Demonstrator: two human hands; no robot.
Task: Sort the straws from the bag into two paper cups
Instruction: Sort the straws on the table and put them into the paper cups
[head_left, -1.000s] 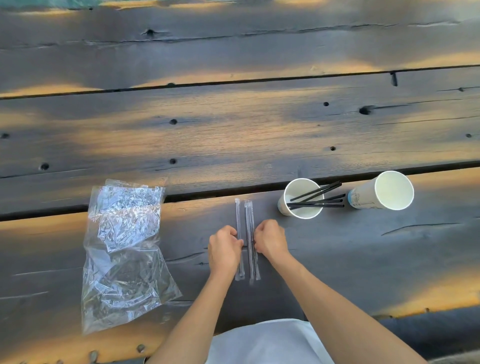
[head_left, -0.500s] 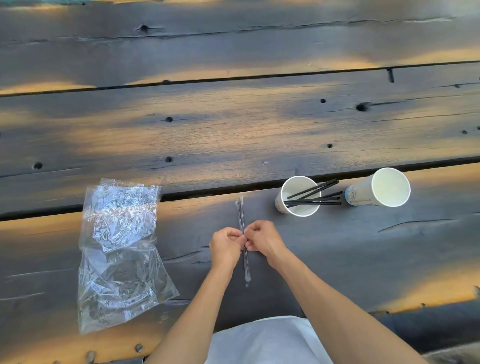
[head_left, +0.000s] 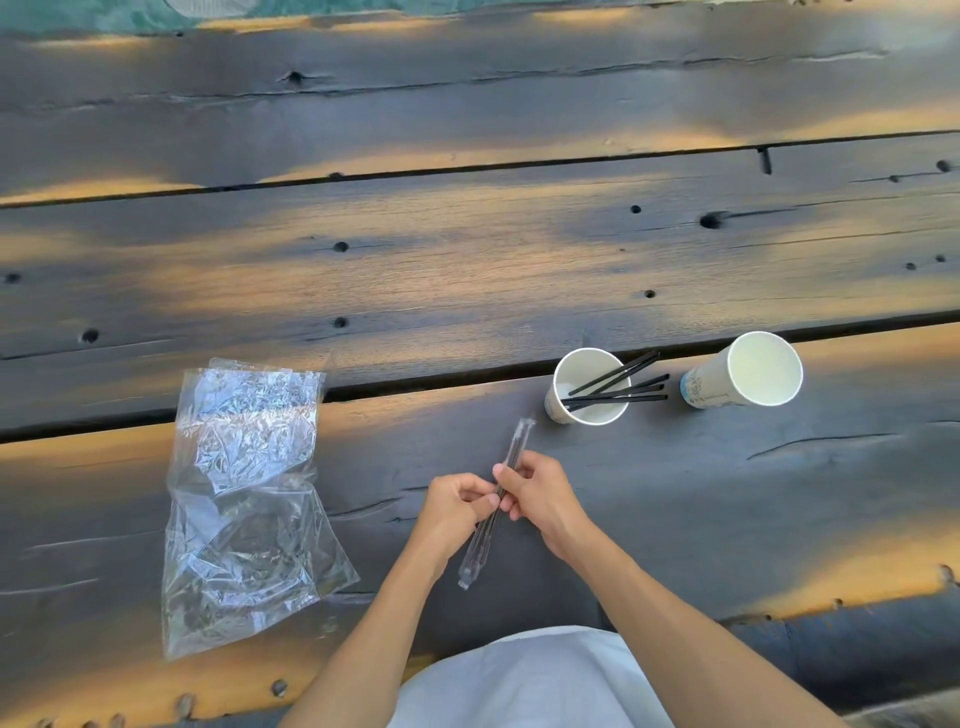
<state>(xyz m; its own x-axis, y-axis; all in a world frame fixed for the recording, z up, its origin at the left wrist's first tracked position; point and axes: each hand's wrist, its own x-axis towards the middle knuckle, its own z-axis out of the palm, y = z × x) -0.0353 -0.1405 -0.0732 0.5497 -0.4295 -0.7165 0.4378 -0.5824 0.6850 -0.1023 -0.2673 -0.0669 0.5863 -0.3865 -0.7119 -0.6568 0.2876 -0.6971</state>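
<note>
Wrapped straws (head_left: 496, 501): both hands pinching bundle at mid-length, left hand (head_left: 457, 506) and right hand (head_left: 537, 496) closing on it, just short of near cup (head_left: 589, 387). Near cup holding black straws (head_left: 621, 387). Far cup (head_left: 748, 371) beyond it appearing empty. Bag (head_left: 244, 493) lying flat, well left of near cup. Sorting appearing partly done.

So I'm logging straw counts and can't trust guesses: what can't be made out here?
Head view only:
- Wrapped straws: count unclear, overlapping, fingers cover the middle.
- Plastic bag: contents lost in crinkles and glare.
- Right cup: print too small; bottom hidden by its tilt.
</note>
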